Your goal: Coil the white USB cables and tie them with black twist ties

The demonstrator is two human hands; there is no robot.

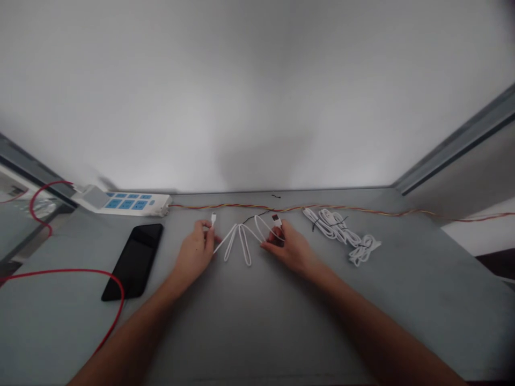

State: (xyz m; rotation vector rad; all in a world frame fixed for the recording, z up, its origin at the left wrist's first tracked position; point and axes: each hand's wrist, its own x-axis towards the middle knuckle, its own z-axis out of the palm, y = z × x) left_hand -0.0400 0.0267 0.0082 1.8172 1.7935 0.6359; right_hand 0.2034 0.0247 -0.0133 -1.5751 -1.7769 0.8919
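A white charging cable [246, 247] stretches between my two hands, its middle falling in loose folds over the grey table. My left hand [196, 247] pinches one end, and a small white plug [213, 219] points up from the fingertips. The other end is in my right hand [290, 246], with a USB plug [276, 220], red and dark at its tip, sticking up beside the index finger. A thin black tie [260, 214] lies behind the folds, close to the right hand.
Bundled white cables [333, 225] lie at the right, held by dark ties. At the left are a black phone [134, 260], a red cable [80, 271] crossing it, and a power strip [129, 203] with a charger. A twisted red-yellow wire [225, 206] runs along the white back wall [257, 96].
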